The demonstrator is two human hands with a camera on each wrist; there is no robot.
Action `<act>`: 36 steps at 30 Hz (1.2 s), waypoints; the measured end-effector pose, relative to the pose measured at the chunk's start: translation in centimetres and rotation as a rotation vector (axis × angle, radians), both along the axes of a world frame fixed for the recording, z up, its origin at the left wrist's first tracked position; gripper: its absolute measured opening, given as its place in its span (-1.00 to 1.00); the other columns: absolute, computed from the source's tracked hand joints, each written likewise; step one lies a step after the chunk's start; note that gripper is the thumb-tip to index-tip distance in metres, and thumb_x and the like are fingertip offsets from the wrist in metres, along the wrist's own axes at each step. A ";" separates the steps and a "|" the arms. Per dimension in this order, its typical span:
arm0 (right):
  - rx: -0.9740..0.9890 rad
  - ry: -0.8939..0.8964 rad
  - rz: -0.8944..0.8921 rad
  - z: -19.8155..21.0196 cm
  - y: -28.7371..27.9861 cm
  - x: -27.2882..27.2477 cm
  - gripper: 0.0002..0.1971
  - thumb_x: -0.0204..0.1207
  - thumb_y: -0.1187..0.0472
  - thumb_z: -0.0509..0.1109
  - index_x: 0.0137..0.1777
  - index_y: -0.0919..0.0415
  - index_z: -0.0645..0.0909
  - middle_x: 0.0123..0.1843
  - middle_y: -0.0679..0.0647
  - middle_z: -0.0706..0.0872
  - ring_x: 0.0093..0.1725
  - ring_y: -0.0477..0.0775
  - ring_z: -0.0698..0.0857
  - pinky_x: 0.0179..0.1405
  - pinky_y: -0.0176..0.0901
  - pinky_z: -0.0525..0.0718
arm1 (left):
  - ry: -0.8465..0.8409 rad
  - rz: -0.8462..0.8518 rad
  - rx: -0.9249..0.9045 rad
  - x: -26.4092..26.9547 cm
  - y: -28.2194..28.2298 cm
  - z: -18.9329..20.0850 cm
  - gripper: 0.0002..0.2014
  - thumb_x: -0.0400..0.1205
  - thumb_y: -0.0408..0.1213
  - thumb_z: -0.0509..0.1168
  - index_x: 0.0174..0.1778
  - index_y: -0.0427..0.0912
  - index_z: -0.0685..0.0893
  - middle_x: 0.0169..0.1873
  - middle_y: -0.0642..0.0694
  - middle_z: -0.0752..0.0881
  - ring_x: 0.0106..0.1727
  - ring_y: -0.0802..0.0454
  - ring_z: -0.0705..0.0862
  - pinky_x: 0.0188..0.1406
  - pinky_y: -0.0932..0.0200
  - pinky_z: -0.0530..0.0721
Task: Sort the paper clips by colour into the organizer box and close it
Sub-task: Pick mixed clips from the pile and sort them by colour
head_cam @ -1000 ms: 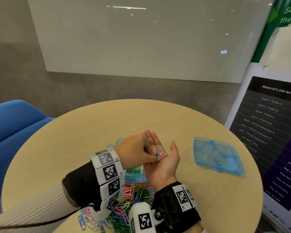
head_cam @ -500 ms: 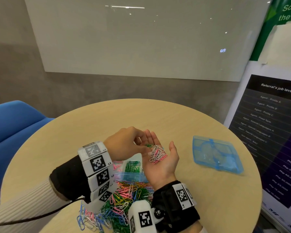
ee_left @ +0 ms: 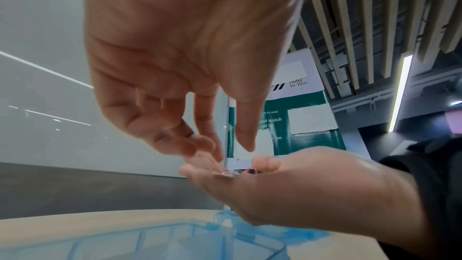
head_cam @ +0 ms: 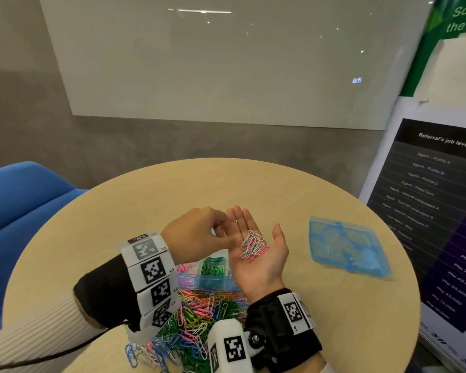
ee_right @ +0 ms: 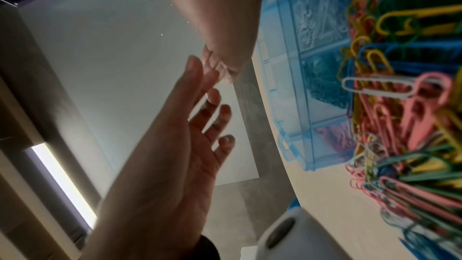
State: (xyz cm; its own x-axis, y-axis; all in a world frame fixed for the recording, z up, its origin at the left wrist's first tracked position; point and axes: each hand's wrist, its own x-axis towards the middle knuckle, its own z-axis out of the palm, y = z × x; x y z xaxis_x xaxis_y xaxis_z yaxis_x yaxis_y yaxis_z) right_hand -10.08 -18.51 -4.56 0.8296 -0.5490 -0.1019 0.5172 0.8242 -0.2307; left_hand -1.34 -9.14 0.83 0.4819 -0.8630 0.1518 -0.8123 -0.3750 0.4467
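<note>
The right hand (head_cam: 256, 251) lies palm up with straight fingers, carrying a small bunch of pink and white clips (head_cam: 253, 245) on the palm; most of these lie with their long axes running from near left to far right. The left hand (head_cam: 197, 235) hovers just to its left with fingers curled downward, fingertips (ee_left: 210, 145) close over the right hand's fingers; whether they pinch a clip cannot be told. Beneath both hands sits the blue see-through organizer box (head_cam: 207, 279), open, its long side running left to right; one compartment holds green clips (head_cam: 213, 266) and the one to its left holds pink clips (head_cam: 186, 267). Just nearer than the box is a loose heap of clips (head_cam: 199, 319) in pink, green, yellow, blue and white, pointing every way. The box's lid (head_cam: 346, 247) lies flat and well apart to the right, its long axis slanting from far left to near right. Everything rests on a round, pale wood table (head_cam: 172, 195). Each wrist wears a black strap with white blocks bearing black square codes. A blue chair (head_cam: 19, 200) stands to the left, a large whiteboard (head_cam: 226, 63) hangs on the grey wall beyond, and a banner (head_cam: 441, 197) on the right reads "Referral's job level" above rows such as "Agent - Profile A"; the left wrist view shows "Refer to Win" on it.
</note>
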 end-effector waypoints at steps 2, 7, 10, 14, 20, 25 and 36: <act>-0.014 0.008 0.009 0.0 0.1 0.0 -0.34 0.68 -0.20 0.04 0.40 0.40 0.55 0.34 0.33 0.69 0.40 0.27 0.63 0.39 0.15 0.61 | -0.020 -0.005 -0.021 -0.5 -0.6 0.1 -0.76 0.53 0.13 0.41 -0.17 0.03 0.69 -0.28 0.09 0.72 -0.39 0.20 0.64 -0.40 0.22 0.53; -0.034 0.052 0.043 0.0 0.6 -0.1 -0.35 0.67 -0.22 0.06 0.31 0.36 0.63 0.23 0.28 0.76 0.10 0.19 0.80 0.32 0.00 0.59 | -0.065 0.016 0.000 -1.3 -1.9 -0.3 -0.72 0.48 0.17 0.44 -0.23 0.03 0.72 -0.32 0.19 0.68 -0.28 0.26 0.65 -0.41 0.34 0.44; -0.032 0.062 0.053 -0.1 0.6 -0.1 -0.36 0.66 -0.24 0.07 0.23 0.34 0.68 0.19 0.26 0.79 0.02 0.18 0.82 0.23 -0.01 0.62 | -0.081 0.032 0.011 -1.2 -2.3 -0.6 -0.79 0.48 0.10 0.45 -0.25 0.05 0.70 -0.33 0.19 0.68 -0.24 0.24 0.67 -0.39 0.33 0.50; -0.023 0.060 0.038 0.0 0.5 0.0 -0.34 0.67 -0.22 0.06 0.34 0.37 0.60 0.32 0.32 0.71 0.27 0.24 0.70 0.38 0.01 0.56 | -0.060 0.039 -0.026 -0.8 -1.8 0.0 -0.84 0.52 -0.01 0.44 -0.34 0.05 0.70 -0.38 0.15 0.70 -0.36 0.28 0.63 -0.41 0.32 0.49; 0.020 0.052 0.009 -0.1 0.2 0.1 -0.35 0.68 -0.17 0.07 0.40 0.43 0.54 0.32 0.34 0.70 0.40 0.25 0.64 0.53 0.01 0.45 | -0.031 0.095 -0.080 0.7 0.6 0.8 -0.74 0.53 0.10 0.43 -0.38 0.05 0.73 -0.37 0.07 0.74 -0.38 0.16 0.64 -0.27 0.07 0.63; 0.038 0.060 -0.007 -0.1 0.2 0.1 -0.36 0.69 -0.15 0.07 0.36 0.44 0.56 0.28 0.35 0.72 0.36 0.26 0.66 0.59 0.07 0.37 | -0.035 0.209 -0.009 2.1 3.4 -0.1 -0.75 0.53 0.10 0.43 -0.32 0.02 0.76 -0.33 0.08 0.77 -0.30 0.12 0.69 -0.20 0.03 0.67; -0.019 0.025 0.055 0.0 0.9 0.2 -0.30 0.66 -0.22 0.06 0.41 0.44 0.52 0.32 0.34 0.71 0.40 0.28 0.64 0.59 0.12 0.37 | -0.077 0.064 -0.055 -0.1 4.1 -0.7 -0.88 0.59 0.07 0.36 -0.06 0.16 0.73 -0.18 0.28 0.70 -0.30 0.30 0.66 -0.28 0.24 0.61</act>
State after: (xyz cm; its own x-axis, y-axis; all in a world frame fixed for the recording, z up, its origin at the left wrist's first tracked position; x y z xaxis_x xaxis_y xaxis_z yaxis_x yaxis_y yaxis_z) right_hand -9.86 -17.60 -4.52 0.8561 -0.5044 -0.1129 0.4648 0.8468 -0.2585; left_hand -1.46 -5.03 0.14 0.5206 -0.8202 0.2370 -0.8202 -0.4035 0.4055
